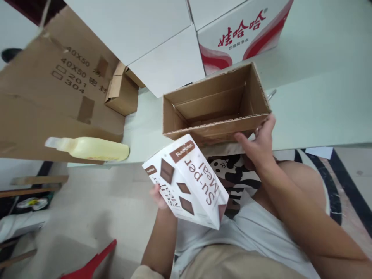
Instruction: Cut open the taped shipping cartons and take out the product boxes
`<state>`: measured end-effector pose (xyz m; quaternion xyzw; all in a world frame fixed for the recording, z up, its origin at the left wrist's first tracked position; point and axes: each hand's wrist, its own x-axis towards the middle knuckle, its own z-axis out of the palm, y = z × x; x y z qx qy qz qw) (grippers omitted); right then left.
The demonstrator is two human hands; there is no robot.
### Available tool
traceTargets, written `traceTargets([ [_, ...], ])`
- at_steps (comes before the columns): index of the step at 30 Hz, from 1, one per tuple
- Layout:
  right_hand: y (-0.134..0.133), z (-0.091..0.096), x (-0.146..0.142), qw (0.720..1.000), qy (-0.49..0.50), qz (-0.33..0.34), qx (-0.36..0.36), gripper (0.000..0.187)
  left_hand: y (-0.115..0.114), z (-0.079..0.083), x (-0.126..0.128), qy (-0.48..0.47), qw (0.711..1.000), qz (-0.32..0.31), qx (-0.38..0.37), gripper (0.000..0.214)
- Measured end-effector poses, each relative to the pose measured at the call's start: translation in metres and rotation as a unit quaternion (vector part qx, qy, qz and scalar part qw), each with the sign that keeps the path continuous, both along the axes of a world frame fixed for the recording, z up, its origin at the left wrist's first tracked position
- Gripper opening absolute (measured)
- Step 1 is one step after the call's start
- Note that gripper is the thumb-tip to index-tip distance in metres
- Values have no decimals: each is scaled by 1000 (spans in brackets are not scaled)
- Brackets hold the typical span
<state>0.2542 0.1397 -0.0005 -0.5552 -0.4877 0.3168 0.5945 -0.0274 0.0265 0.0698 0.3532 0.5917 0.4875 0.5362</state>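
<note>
In my left hand (159, 197) is a white food box (186, 186) printed "Su-per Meal" with brown squares, tilted above my lap. The fingers wrap its left edge; most of them are hidden behind it. My right hand (260, 141) grips the near right corner of a brown cardboard box (215, 130), thumb along the front wall. That box is open at the top, its visible inside holds nothing, and it rests at the table's front edge. The food box's upper end overlaps the cardboard box's lower left corner in view; I cannot tell whether they touch.
A pale yellow bottle (99, 148) stands on the table (314, 100) at left, before a large carton (58, 85). Small brown boxes (123, 93) sit behind it. White cartons (174, 58), one with red print (244, 37), line the back. Below left is a red object (93, 263).
</note>
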Motion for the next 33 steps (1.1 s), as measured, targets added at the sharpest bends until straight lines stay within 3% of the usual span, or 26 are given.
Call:
traceTargets([
  [3, -1, -21, -14, 998, -40, -21, -46, 106, -8, -23, 17, -102, 982, 159, -2, 54],
  [10, 37, -36, -48, 992, -109, -51, -34, 108, 7, -56, 13, -127, 981, 146, 10, 35],
  [13, 53, -38, -64, 989, -126, -43, -63, 103, 23, -57, 9, -134, 980, 144, -21, 37],
  [16, 51, -35, -67, 986, -128, -38, -99, 100, 35, -50, 7, -170, 975, 124, -70, 46],
  [18, 34, -29, -59, 988, -91, -52, -112, 93, 38, -46, 6, -206, 970, 99, -75, 56],
  [21, -18, -17, -39, 992, 20, -33, -119, 69, 38, -46, 6, -244, 966, 62, -56, 62],
  [24, -84, -8, -26, 970, 100, 132, -179, 73, 31, -50, 13, -256, 965, 17, -55, 62],
  [26, -124, -7, -25, 943, 67, 234, -229, 88, 23, -53, 23, -264, 963, -8, -51, 62],
  [27, -141, -9, -25, 940, 30, 245, -234, 91, 19, -54, 28, -272, 961, -23, -47, 62],
  [30, -171, -18, -26, 954, -38, 213, -206, 85, 7, -53, 38, -284, 955, -79, -35, 61],
  [33, -174, -20, -19, 974, -23, 151, -166, 72, -2, -45, 37, -213, 964, -157, -14, 68],
])
